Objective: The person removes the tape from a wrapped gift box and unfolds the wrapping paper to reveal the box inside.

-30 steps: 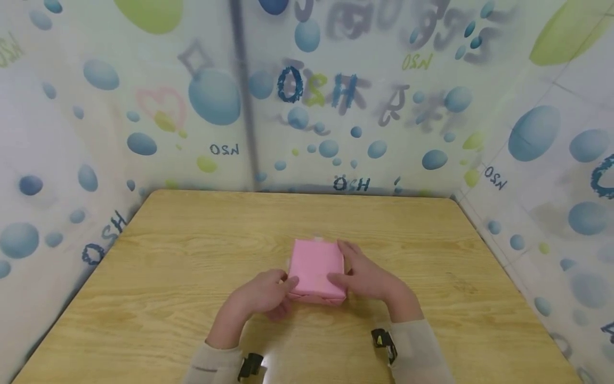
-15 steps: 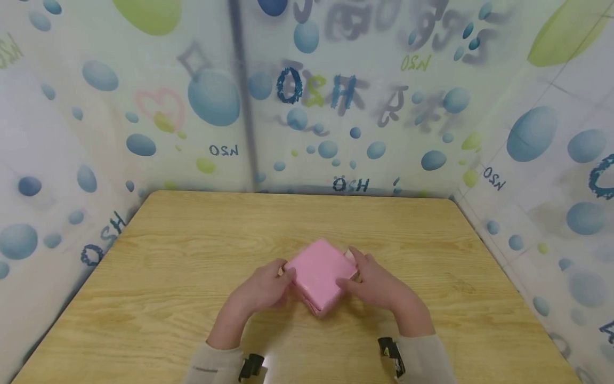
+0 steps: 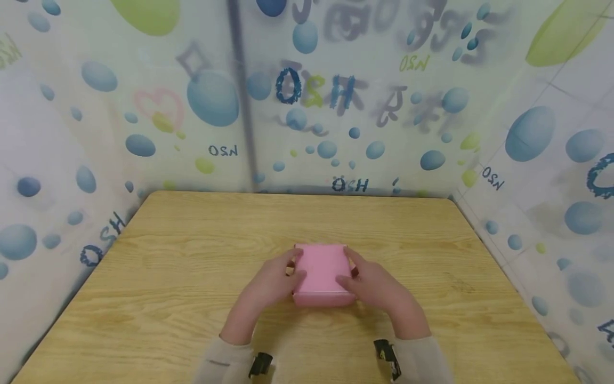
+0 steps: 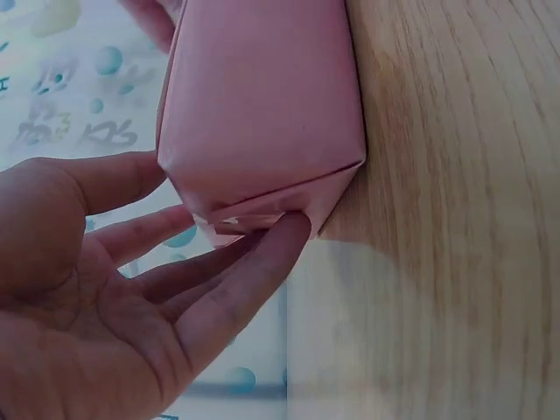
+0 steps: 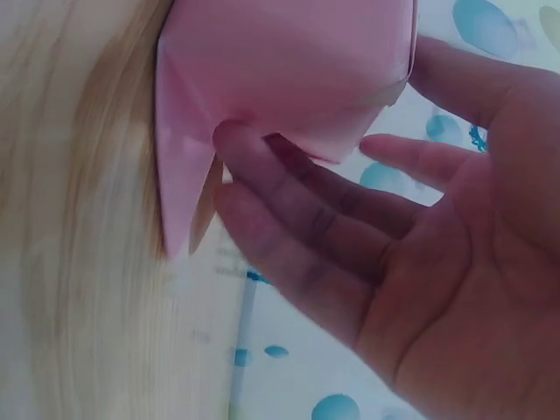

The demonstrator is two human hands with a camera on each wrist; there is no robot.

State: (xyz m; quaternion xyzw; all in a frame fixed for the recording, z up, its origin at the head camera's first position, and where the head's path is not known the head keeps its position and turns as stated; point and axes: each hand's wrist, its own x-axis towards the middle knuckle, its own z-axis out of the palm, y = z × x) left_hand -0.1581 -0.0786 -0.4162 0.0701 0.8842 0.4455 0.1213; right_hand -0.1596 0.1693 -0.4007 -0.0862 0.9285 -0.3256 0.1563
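Pink paper box [image 3: 320, 273] feels light and crushable; my left hand [image 3: 270, 282] and right hand [image 3: 378, 284] hold its folded ends with nearly straight fingers [image 4: 254, 262] on the table [image 3: 192, 256].

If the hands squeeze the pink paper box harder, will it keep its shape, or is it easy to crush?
The pink paper box is probably easy to crush: its walls look like thin folded paper with loose flaps at the ends. It seems light, as the left hand and right hand steady it with fingertips alone. Its flat base makes rolling unlikely.
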